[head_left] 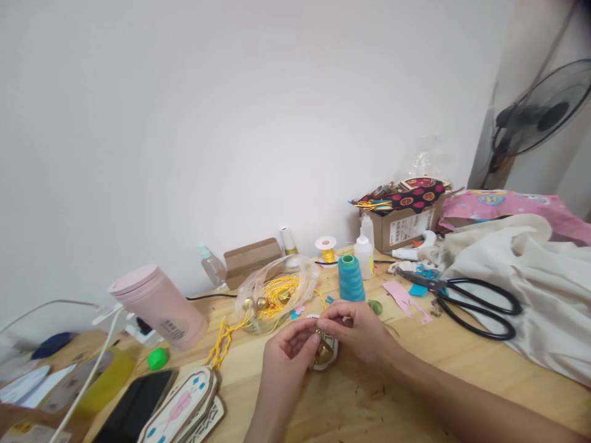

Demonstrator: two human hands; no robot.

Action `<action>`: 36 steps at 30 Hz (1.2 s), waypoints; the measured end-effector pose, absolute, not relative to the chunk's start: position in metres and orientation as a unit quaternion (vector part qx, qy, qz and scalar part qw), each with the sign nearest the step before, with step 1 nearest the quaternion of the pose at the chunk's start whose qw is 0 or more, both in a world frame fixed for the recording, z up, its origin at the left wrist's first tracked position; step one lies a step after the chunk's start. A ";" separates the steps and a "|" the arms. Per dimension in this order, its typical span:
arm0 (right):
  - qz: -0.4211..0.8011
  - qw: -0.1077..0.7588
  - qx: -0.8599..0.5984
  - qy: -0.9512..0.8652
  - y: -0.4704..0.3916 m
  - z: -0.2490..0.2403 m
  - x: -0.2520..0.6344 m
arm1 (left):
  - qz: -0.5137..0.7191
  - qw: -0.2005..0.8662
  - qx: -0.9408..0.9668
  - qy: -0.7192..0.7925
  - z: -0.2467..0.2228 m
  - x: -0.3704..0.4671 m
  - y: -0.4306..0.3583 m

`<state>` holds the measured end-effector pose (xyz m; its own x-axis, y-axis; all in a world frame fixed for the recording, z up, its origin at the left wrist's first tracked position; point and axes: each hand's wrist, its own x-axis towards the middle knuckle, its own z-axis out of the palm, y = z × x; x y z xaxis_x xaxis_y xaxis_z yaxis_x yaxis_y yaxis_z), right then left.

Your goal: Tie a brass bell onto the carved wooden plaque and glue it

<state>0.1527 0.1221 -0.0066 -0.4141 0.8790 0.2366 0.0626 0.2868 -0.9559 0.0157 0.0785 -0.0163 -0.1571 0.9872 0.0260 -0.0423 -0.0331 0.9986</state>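
A small brass bell [325,352] hangs between my two hands, just above the wooden table. My left hand [292,346] is closed, its thumb and forefinger pinching the bell at its top. Close beside it, my right hand [356,329] is also closed in a pinch above the bell; whatever lies between those fingertips is too small to make out. Behind and below the bell shows a pale wooden plaque [333,360] with a shaped edge, partly covered by the hands. A teal thread cone [351,280] stands just beyond my right hand.
A plastic bag [302,271] with yellow cords and brass bells lies beyond my hands. Stacked wooden plaques [180,406], a phone [133,406] and a pink tumbler [161,304] are at left. Black-handled scissors [480,301] rest on white cloth [545,295] at right, near a cardboard box [401,227].
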 end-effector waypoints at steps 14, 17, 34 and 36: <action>0.453 0.435 -0.311 -0.713 0.124 -0.010 0.151 | 0.518 0.548 0.443 0.485 -0.020 0.011 0.080; 0.457 0.434 -0.307 -0.713 0.123 -0.008 0.151 | 0.521 0.534 0.441 0.499 -0.018 0.011 0.080; 0.440 0.449 -0.278 -0.726 0.127 -0.013 0.154 | 0.553 0.516 0.423 0.499 -0.018 0.010 0.080; 0.399 0.460 -0.289 -0.739 0.129 -0.013 0.154 | 0.559 0.523 0.432 0.476 -0.018 0.010 0.079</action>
